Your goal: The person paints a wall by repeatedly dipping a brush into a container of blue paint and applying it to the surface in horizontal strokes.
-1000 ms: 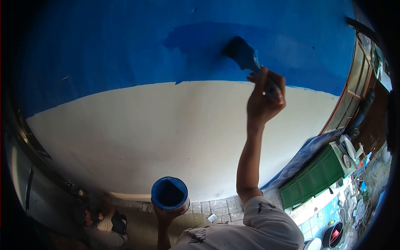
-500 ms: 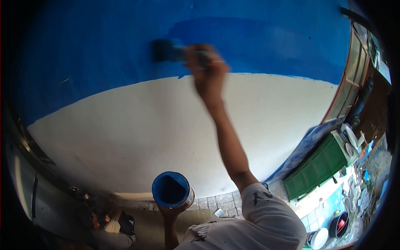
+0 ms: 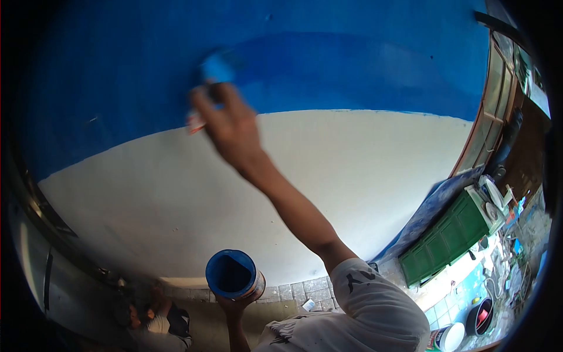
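My right hand (image 3: 229,120) is raised high and grips a paintbrush (image 3: 212,70) with blue-coated bristles, pressed against the blue upper part of the wall (image 3: 352,64); hand and brush are blurred. Just right of the brush runs a darker, wet band of fresh blue paint. Below it the wall is cream (image 3: 305,170). Low in the view, my left hand (image 3: 234,305) holds up a round can of blue paint (image 3: 231,274) from underneath.
Far below, another person (image 3: 149,311) crouches on the floor at the wall's foot. At the right are a wooden window frame (image 3: 495,111), a green shuttered panel (image 3: 443,243), a blue tarp, buckets (image 3: 481,317) and clutter on tiled ground.
My right hand swept the brush leftward along the blue wall, from right of centre to left of centre, lengthening the wet blue band. The paint can stayed nearly in place.
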Available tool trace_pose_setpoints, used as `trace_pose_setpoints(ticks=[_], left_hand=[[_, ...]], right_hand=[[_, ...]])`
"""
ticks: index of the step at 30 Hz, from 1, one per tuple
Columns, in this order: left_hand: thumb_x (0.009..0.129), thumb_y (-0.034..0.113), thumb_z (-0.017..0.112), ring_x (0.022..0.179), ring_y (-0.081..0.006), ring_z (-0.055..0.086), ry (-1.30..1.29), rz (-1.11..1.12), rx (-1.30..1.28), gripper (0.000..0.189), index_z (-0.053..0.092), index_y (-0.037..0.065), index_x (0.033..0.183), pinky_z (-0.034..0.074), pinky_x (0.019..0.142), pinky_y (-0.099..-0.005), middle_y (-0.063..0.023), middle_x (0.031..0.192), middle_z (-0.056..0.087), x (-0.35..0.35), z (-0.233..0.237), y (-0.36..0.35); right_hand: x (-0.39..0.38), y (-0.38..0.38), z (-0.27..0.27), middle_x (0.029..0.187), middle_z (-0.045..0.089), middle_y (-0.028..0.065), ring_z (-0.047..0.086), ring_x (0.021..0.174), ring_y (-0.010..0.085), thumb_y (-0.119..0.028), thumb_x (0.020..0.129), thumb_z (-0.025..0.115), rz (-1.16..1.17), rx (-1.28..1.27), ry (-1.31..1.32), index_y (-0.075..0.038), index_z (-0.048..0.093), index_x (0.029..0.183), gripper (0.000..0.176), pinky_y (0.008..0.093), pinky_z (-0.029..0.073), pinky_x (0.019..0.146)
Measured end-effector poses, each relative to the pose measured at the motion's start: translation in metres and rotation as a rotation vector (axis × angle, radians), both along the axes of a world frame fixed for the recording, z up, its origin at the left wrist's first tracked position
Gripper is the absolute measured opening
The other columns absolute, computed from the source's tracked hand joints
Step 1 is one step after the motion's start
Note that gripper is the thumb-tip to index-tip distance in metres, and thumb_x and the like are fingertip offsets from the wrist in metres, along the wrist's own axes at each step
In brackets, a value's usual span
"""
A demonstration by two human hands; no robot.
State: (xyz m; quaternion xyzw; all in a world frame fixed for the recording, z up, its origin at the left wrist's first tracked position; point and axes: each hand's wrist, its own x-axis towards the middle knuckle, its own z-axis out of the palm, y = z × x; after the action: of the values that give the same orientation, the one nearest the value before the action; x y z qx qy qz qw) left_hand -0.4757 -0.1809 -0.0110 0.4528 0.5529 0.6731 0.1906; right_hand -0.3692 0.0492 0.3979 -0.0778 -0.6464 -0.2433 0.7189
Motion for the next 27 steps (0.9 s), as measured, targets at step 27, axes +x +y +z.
trace_pose_setpoints(ticks=[27], left_hand=[[0.046,0.033,0.107,0.122,-0.0269,0.058,0.000,0.012,-0.030,0.123,0.040,0.005,0.145,0.050,0.103,-0.0439,-0.0131,0.135,0.055,-0.004,-0.016,-0.015]], right_hand=[[0.029,-0.008,0.044,0.097,0.071,0.0134,0.072,0.084,0.0286,0.001,0.087,0.074,0.235,-0.029,0.021,-0.005,0.067,0.097,0.013,0.0355,0.058,0.067]])
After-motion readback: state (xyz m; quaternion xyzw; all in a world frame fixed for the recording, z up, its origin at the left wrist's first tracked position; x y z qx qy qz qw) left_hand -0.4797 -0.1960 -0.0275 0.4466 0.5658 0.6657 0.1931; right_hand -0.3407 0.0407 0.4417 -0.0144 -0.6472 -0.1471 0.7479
